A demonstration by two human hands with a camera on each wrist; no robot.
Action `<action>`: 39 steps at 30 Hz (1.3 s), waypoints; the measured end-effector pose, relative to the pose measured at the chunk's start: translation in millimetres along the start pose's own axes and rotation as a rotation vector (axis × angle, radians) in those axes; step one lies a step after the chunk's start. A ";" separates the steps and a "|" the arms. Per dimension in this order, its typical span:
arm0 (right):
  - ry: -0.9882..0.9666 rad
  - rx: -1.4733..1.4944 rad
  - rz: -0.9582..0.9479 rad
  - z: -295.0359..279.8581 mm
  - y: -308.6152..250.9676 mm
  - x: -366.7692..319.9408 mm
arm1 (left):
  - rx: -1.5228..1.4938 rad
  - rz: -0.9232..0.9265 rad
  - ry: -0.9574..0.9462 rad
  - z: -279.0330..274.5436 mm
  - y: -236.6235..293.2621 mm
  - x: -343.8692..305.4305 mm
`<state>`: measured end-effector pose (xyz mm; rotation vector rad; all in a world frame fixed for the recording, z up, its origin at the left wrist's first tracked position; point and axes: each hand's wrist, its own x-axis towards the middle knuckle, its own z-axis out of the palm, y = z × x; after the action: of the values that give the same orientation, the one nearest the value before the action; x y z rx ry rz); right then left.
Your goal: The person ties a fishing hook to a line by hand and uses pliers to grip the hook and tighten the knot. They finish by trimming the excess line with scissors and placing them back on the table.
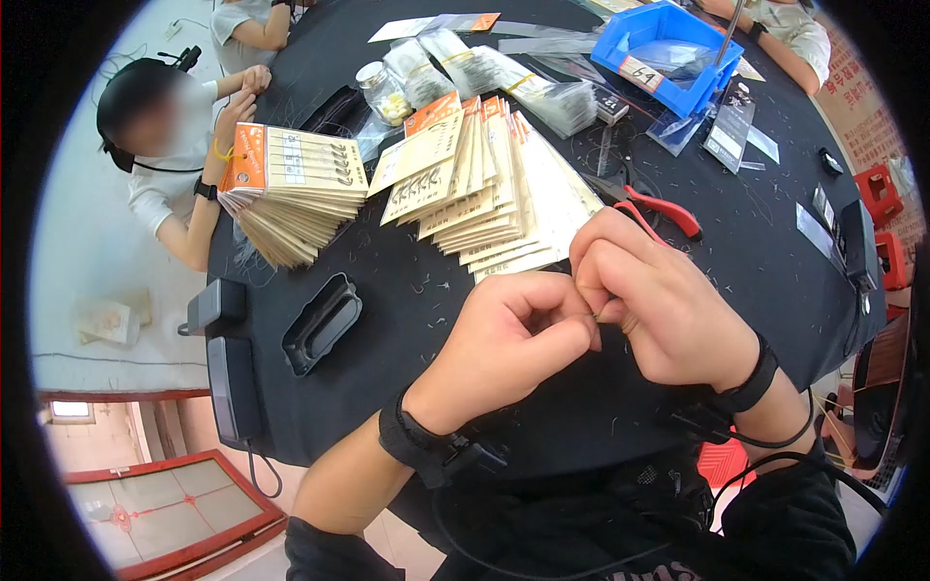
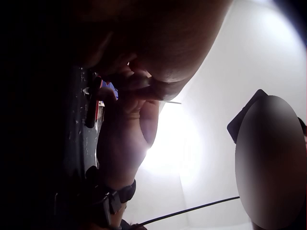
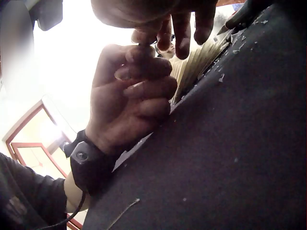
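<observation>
Both hands meet above the black cloth near the person's body. In the head view the left hand (image 1: 513,339) has its fingers curled, thumb and forefinger pinching something tiny. Against its fingertips, the right hand (image 1: 659,300) pinches at the same spot, thumb on forefinger. What lies between the fingertips is too small to make out. From the right wrist view, the left hand (image 3: 132,91) shows curled fingers, with the right hand (image 3: 158,14) just above it. The left wrist view is dark; the right hand (image 2: 124,129) appears there below the left.
Beyond the hands are fanned cards (image 1: 504,194), a bundled card stack (image 1: 291,194) and red-handled pliers (image 1: 668,208). A black tray (image 1: 323,324) lies left. Farther back stand a jar (image 1: 385,92) and a blue bin (image 1: 668,58). Other people sit around the table.
</observation>
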<state>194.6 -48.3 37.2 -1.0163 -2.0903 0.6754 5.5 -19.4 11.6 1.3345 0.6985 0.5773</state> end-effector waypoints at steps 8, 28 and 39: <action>-0.015 0.207 -0.031 0.0 6.4 -0.3 | 0.011 -0.019 -0.032 -3.0 7.9 -3.7; 0.127 0.091 -0.086 -6.7 11.2 6.5 | -0.295 0.017 -0.037 -4.4 4.5 -0.6; 0.125 0.106 -0.085 -7.3 10.8 6.5 | -0.273 0.017 -0.025 -2.9 5.8 -0.9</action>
<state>202.1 -35.9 36.5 -0.8835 -1.9561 0.6556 2.9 -17.2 17.2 1.0926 0.5663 0.6447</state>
